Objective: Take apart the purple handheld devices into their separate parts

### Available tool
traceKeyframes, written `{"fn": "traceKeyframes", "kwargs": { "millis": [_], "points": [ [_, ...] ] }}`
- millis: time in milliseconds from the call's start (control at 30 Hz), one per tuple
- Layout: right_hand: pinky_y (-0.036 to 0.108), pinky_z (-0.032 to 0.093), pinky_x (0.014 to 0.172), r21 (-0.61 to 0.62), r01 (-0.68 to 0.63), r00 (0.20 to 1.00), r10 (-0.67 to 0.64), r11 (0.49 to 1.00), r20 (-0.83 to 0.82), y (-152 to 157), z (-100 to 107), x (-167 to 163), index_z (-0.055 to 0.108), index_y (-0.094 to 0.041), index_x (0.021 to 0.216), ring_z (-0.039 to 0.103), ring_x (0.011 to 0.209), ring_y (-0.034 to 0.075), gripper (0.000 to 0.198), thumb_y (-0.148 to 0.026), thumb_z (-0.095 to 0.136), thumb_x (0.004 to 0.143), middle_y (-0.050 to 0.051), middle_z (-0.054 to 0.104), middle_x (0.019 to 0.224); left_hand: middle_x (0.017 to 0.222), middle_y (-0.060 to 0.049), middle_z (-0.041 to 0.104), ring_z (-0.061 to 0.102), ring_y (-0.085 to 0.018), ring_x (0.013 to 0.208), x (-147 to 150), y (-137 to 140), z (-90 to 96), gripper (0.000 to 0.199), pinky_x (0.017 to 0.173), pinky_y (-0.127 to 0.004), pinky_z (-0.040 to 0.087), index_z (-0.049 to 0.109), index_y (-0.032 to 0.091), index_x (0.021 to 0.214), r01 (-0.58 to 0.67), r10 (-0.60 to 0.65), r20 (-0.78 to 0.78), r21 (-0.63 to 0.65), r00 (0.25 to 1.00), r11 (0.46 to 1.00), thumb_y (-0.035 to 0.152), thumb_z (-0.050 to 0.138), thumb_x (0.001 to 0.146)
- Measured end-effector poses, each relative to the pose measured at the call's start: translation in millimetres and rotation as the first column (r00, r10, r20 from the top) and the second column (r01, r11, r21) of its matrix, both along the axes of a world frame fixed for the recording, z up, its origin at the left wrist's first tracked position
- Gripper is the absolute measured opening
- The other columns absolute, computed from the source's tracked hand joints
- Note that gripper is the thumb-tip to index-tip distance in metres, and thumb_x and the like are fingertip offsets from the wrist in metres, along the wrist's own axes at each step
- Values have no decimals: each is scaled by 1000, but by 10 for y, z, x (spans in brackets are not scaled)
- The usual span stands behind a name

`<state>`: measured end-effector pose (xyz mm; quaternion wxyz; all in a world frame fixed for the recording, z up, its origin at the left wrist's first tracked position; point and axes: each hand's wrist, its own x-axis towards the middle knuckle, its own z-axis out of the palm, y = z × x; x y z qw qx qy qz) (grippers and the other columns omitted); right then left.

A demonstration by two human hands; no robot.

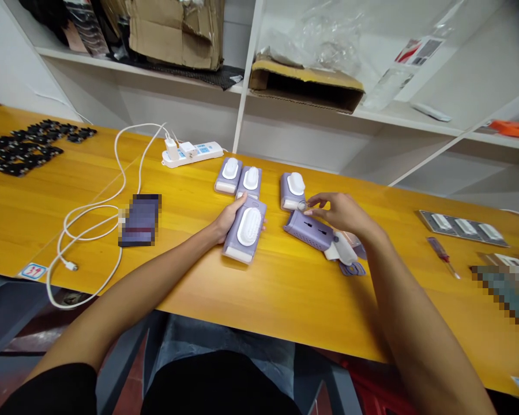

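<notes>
My left hand [229,220] is closed round the side of a purple box [243,229] with a white oval piece on its face, held a little above the table. Over the table to the right, my right hand [335,212] pinches a small clear round piece [301,206], perhaps a sticker. Below those fingers a purple perforated case [309,229] lies on its side, with white parts [343,249] and a coiled purple cord [352,268] at its right end. Behind are more purple boxes, two side by side [228,176] and one alone [288,193].
A white power strip [207,151] with plugged chargers and a looped white cable [64,230] lies left, near a dark blurred device [140,221]. Several black parts [21,147] cover the far left. Rightward are a tray of white pieces [463,227] and a screwdriver [443,256]. Shelves [294,124] stand behind.
</notes>
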<state>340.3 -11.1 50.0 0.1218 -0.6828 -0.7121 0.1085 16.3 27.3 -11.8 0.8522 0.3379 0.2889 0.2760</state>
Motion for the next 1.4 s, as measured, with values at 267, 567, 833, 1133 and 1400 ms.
{"fn": "traceKeyframes", "kwargs": {
  "millis": [267,567,833,1133,1400],
  "points": [
    [42,57,103,-19,26,1000,-26,999,-7,-88,-161,62,88,-19,118,80,118,32,30,-29,65,101,13,86,129,103,-20,87,83,-26,80,-1,3,-17,83,74,-35,67,79,9,125,8,-8,6,18,1000,1000,84,47,106],
    [58,52,120,242,20,1000,-23,970,7,-397,-121,-167,81,-16,127,70,135,41,36,-28,58,102,20,80,136,105,-21,86,83,-27,82,-3,0,-8,84,73,-35,67,80,9,124,1,-1,-18,-4,1000,1000,85,50,104],
    [50,65,95,344,-110,851,267,933,-453,-857,-378,-1348,57,-30,159,74,107,29,65,-58,73,103,16,66,153,94,-16,86,78,-25,72,12,-58,20,85,71,-35,64,81,11,122,-74,75,-34,43,997,996,86,45,105],
    [57,67,105,325,-69,759,261,943,-597,-942,-748,-1367,39,-34,171,65,139,38,87,-57,81,99,18,47,171,138,-7,79,78,-22,115,105,-235,25,59,101,-30,60,60,27,162,-199,194,47,287,980,937,57,65,111],
    [51,67,107,277,-60,581,259,959,-771,-982,-785,-1403,29,-41,175,63,147,35,95,-62,81,98,16,32,177,168,-7,61,55,-34,159,72,-403,60,82,133,-43,42,58,36,167,-158,185,-9,482,983,862,64,85,95]
  ]
}}
